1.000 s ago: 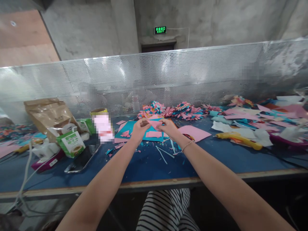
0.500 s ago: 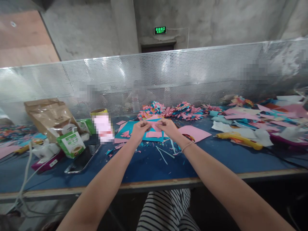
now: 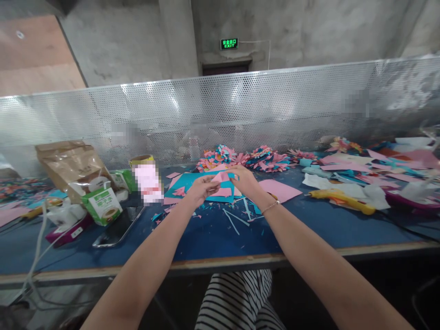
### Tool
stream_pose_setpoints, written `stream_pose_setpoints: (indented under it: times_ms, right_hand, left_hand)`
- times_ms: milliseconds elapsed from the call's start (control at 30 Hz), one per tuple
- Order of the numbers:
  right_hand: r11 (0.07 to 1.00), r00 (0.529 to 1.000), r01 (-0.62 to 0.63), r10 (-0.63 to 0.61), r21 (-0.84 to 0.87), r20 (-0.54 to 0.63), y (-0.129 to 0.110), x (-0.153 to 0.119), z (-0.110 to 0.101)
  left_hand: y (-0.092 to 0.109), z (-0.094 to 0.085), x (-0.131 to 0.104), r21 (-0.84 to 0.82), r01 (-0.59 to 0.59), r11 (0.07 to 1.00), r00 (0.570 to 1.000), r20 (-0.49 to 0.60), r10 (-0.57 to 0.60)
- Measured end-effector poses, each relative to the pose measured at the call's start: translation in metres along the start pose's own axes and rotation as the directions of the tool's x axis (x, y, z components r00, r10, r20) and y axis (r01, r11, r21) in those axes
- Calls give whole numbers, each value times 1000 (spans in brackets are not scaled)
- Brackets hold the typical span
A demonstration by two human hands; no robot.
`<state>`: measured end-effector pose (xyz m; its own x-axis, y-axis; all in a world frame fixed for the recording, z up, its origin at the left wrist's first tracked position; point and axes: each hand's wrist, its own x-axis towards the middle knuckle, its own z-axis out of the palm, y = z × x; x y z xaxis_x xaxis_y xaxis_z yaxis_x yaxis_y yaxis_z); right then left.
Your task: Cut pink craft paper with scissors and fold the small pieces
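Between my hands is a small piece of pink paper (image 3: 221, 177), raised above the blue sheet (image 3: 188, 181). The fingers of my left hand (image 3: 202, 189) pinch it from the left. My right hand (image 3: 244, 179) is curled around its right side, fingers touching the paper's upper right edge. Another pink paper piece (image 3: 225, 191) lies on the blue sheet under my hands. Small cut pink bits (image 3: 179, 191) rest on the sheet left of my left hand.
Fringed paper bundles (image 3: 268, 159) stand behind my hands. A yellow glue gun (image 3: 343, 200) lies right, near a pink sheet (image 3: 280, 190). On the left are a phone (image 3: 118, 228), a green-and-white box (image 3: 102, 205) and a brown paper bag (image 3: 74, 165). A perforated metal screen (image 3: 240, 110) runs behind.
The pink paper has been turned from lying flat between both hands to a tilted, folded-looking shape. My right hand has risen slightly and shifted right; my left palm has turned upward.
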<state>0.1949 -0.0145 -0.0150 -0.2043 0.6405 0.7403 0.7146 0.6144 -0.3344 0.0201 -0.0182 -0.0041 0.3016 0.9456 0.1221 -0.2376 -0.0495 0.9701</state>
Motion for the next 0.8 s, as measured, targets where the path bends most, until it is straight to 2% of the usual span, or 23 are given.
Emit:
stream_pose_setpoints:
  times_ms: [67,100,133,167,200,233,267,300,400,533,633,733,800]
  right_hand:
    - [943,975,-200,217,-265,38,6,-4,-10]
    - [866,931,-306,360,-395,67,9,-6,-16]
    - [781,861,-376,493,-499,123,11,-8,-23]
    - [697,755,-414,622,-586,207,13,-9,-29]
    - [639,604,-415,726,-648,330,15,-10,-35]
    - [635,490,-384,755,-670,435,16,-11,-39]
    - [630,422,-371,769,-682,480,16,-11,-43]
    - [635,387,-363,769,-682,509,17,-11,-45]
    - [639,404,-372,765,-674,502,15,-9,-46]
    - [625,367,-365,777,-690,511,6,-8,-45]
    - [624,399,-346,774,-701,492,1,-8,-44]
    - [617,391,-377,782,-691,485,3,-9,-43]
    - [606,425,-397,787,-690,447,7,-11,-44]
  left_hand:
    - [1,0,1,11,-17,1000,999,-37,17]
    - [1,0,1,16,-24,1000,998,-52,25]
    - [1,0,1,17,-30,999,997,-65,31]
    - [2,0,1,14,-32,999,996,-78,33]
    - [2,-1,1,8,-29,1000,996,-84,30]
    - [2,-1,2,0,-24,1000,996,-83,24]
    - [1,-1,2,-11,-18,1000,997,-78,17]
    - [1,-1,3,-22,-13,1000,997,-75,11]
    - [0,-3,3,-41,-11,999,998,-66,9]
    - [1,-3,2,-26,-34,999,998,-54,33]
    - [1,-1,2,-7,-36,999,998,-52,35]
    - [0,-1,3,4,-44,999,995,-88,44]
    - [0,-2,5,13,-63,998,991,-115,64]
